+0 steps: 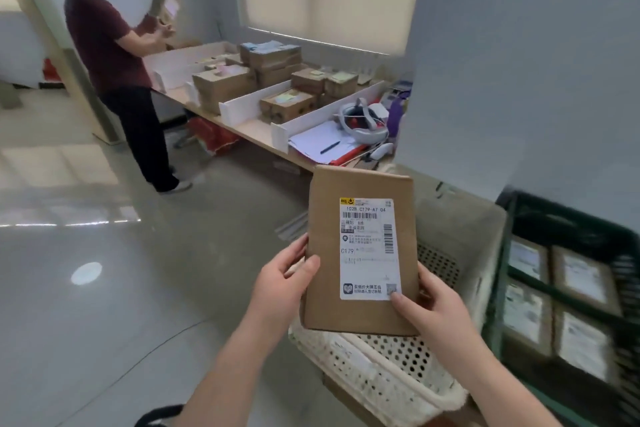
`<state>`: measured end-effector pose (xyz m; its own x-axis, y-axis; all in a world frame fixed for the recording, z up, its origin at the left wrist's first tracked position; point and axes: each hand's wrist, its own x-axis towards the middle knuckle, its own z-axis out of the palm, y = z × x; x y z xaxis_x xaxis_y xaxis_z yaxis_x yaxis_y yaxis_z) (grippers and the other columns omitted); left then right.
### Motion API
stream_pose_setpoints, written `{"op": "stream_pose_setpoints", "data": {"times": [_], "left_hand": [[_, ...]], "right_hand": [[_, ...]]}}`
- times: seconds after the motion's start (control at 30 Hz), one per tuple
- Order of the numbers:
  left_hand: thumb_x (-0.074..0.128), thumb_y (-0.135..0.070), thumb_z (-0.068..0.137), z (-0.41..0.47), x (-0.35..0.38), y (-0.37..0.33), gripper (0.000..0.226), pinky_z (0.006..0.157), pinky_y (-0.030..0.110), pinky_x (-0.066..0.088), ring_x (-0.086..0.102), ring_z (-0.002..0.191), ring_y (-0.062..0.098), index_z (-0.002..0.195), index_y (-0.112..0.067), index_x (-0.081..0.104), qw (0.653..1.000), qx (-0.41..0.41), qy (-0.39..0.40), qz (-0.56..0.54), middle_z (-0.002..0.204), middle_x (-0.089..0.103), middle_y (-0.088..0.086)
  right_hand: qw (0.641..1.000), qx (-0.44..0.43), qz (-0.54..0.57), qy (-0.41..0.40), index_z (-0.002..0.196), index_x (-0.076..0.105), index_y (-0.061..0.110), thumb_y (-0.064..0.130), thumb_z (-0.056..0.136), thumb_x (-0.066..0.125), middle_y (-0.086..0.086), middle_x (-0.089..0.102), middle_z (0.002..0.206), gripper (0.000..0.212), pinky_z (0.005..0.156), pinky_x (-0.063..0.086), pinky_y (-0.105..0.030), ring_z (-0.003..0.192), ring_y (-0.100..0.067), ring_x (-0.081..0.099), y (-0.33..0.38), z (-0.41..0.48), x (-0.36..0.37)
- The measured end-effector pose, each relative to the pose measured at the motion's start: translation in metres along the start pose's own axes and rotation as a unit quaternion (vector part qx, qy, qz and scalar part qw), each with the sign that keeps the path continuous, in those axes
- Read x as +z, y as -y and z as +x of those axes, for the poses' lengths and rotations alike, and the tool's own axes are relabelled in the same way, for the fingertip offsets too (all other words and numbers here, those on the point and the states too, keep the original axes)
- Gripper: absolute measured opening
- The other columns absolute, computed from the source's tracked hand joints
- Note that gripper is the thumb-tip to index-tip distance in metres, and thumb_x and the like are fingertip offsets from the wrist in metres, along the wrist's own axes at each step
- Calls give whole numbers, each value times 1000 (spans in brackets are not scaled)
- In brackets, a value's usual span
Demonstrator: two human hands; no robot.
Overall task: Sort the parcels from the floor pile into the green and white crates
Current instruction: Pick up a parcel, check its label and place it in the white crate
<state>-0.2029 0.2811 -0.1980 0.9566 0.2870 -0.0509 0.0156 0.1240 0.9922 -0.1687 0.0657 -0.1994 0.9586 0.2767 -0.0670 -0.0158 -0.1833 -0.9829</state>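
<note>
A parcel-sorting room: a long surface (pixel 258 137) split by white dividers (pixel 254 102) carries stacked labelled boxes (pixel 221 87); a white crate (pixel 381 371) and a green crate (pixel 571 222) of parcels (pixel 585 277) stand off its right edge.

Two hands: one left hand (pixel 287 279) and one right hand (pixel 427 305), both gripping one brown parcel (pixel 360 315) that bears one white label (pixel 369 250). Two crates: one white crate (pixel 381 367) and one green crate (pixel 498 305). Four labelled parcels (pixel 581 276) show in the green crate; the rest of it lies out of view. One table (pixel 256 135) carries at least three white dividers (pixel 249 104), one pen (pixel 329 147) and one white headset (pixel 363 121). Its cardboard boxes (pixel 221 87) overlap too much for an exact count. One other person (pixel 114 55) stands beside it.
</note>
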Motion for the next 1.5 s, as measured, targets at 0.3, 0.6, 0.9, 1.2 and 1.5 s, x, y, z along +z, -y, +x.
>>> {"op": "stream_pose_setpoints", "data": {"times": [0.3, 0.6, 0.9, 1.2, 1.5], "left_hand": [[60, -20, 91, 96, 37, 24, 28, 55, 6, 45, 65, 87, -6, 115, -33, 57, 993, -54, 81, 65, 110, 66, -17], [64, -22, 88, 190, 40, 61, 21, 77, 24, 53, 65, 100, 8, 107, -31, 62, 979, -80, 167, 81, 108, 68, -11], [62, -27, 88, 229, 110, 122, 24, 88, 39, 53, 63, 102, 10, 112, -31, 60, 947, -143, 269, 98, 107, 68, -11], [59, -27, 91, 325, 192, 216, 22, 77, 19, 49, 58, 103, 2, 112, -33, 56, 940, -180, 255, 137, 114, 61, -15], [56, -33, 92, 408, 238, 344, 42, 104, 36, 42, 48, 124, 11, 134, -24, 52, 924, -148, 232, 264, 132, 56, -6]], "right_hand": [[991, 88, -1, -98, 102, 49, 50, 16, 88, 65, 36, 64, 91, 41, 63, 49, -6, 86, 16, 60, -29, 50, -20], [969, 151, -18, -192, 132, 44, 34, 22, 88, 65, 31, 55, 115, 50, 80, 46, -4, 100, 19, 53, -46, 104, -3], [935, 260, -41, -240, 149, 26, 17, 22, 90, 61, 4, 40, 148, 69, 111, 35, -40, 133, -15, 39, -93, 116, -53], [899, 336, 4, -282, 149, 23, 27, 24, 96, 51, 9, 37, 148, 59, 109, 34, -34, 131, -12, 40, -190, 232, -119], [861, 366, 150, -321, 140, 36, 40, 22, 98, 48, 14, 55, 119, 48, 90, 47, -41, 111, -18, 52, -324, 330, -152]]}}
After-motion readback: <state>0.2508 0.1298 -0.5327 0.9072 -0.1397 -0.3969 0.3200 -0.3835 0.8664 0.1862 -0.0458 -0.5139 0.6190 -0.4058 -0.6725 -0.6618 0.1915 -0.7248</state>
